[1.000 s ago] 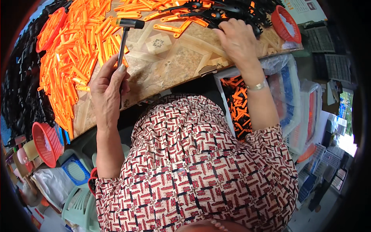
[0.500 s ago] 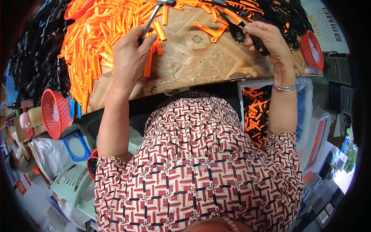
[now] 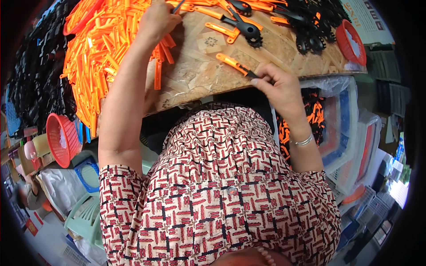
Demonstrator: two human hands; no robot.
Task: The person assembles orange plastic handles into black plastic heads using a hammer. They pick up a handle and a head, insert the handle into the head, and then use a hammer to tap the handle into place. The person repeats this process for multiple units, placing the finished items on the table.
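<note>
Pinching an orange stick [image 3: 229, 61] by its black end, the right hand [image 3: 282, 91] has come back to the surface's [image 3: 191, 79] edge, away from black tools [image 3: 316, 43]; the left hand [image 3: 157, 21] holds a rod [image 3: 179, 6].

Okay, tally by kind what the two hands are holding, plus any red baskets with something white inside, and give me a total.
Orange-and-black piece in the right hand: 1
Dark shaft in the left hand, only partly visible: 1
Red baskets with something white inside: 2
Total: 4
</note>
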